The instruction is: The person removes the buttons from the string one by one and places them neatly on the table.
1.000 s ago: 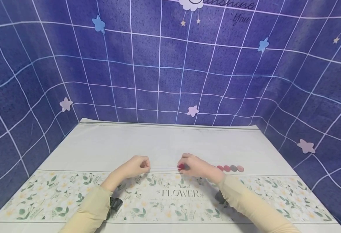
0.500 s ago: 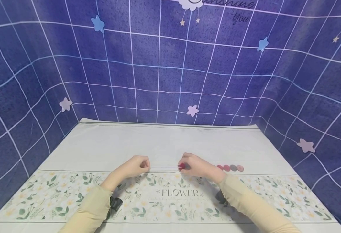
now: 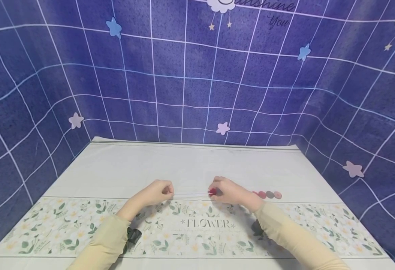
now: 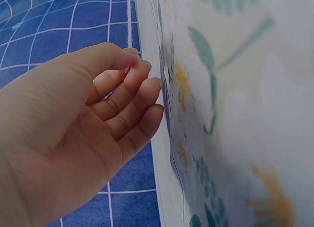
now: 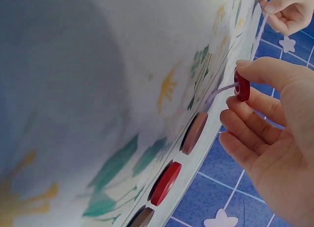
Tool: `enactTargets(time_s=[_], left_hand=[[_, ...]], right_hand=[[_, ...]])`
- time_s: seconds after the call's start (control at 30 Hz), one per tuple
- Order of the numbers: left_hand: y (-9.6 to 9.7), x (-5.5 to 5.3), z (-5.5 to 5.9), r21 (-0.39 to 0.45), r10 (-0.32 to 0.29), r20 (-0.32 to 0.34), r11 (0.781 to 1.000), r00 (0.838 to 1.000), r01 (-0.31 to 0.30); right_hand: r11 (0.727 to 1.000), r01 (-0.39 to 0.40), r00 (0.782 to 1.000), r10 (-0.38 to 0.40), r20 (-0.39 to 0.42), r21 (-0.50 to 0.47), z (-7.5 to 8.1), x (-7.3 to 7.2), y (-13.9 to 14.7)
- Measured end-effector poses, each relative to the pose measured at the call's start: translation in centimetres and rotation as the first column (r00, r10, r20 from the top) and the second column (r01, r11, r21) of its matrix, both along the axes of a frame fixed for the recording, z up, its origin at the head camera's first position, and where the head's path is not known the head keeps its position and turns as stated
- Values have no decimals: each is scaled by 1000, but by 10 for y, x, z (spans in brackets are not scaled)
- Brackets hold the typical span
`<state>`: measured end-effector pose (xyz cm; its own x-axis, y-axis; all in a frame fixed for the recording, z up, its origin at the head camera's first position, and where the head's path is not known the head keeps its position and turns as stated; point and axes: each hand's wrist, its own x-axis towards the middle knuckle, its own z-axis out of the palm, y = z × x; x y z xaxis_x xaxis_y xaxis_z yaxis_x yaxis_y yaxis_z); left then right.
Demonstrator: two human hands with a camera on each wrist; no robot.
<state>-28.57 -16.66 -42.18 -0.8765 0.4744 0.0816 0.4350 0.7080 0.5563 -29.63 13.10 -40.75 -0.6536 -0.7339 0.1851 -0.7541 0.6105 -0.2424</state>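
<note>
Between the thumb and fingers of my right hand [image 3: 227, 190] is a round red button [image 5: 242, 84]. A thin pale string [image 5: 226, 87] comes out of its face, and its short end hangs toward the cloth. My left hand [image 3: 157, 192] pinches the same string between thumb and index finger, its other fingers loosely curled, as the left wrist view shows. The string [image 3: 191, 194] runs straight between both hands, just above the table. Beside my right hand lie more buttons in a row, among them a red button [image 5: 166, 183] and a brown button [image 5: 195, 133].
A white cloth [image 3: 190, 165] with a floral band [image 3: 197, 245] covers the table. In the head view, the row of buttons, with a dark one [image 3: 270, 194] and a pinkish one [image 3: 277, 195], extends right of my right wrist. A blue gridded curtain [image 3: 197, 93] surrounds the table.
My right hand has shifted slightly to the right with the red button, covering more of the row. The left hand stays in place, and the string between the hands looks slightly longer.
</note>
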Motion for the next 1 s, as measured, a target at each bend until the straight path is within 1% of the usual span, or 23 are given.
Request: enactTargets(time_s=[0.17,0.37,0.5,0.67,0.83,1.0], left_hand=[[0,1,1,-1,12,9,1000,1000,-12],[0,1,1,4,-1,-2,1000,1000,1],[1,1,1,-8,6,4,1000,1000,-6],[2,1,2,-1,6,6,1000,1000,-6],[2,2,1,-2,9,0,1000,1000,-9],[1,2,0,2,-4,-7,1000,1000,4]], right_hand=[[1000,0,1000,0,-5,-3,1,1,2],[1000,14,1000,-14,-2,2,2,2,4],[1000,28,1000,-28,-2,2,1,2,6],[999,39,999,-39,3,-1,1,3,9],[999,35,999,-35,-5,-5,1,3,11],[999,34,999,-34,-3,-1,1,3,13]])
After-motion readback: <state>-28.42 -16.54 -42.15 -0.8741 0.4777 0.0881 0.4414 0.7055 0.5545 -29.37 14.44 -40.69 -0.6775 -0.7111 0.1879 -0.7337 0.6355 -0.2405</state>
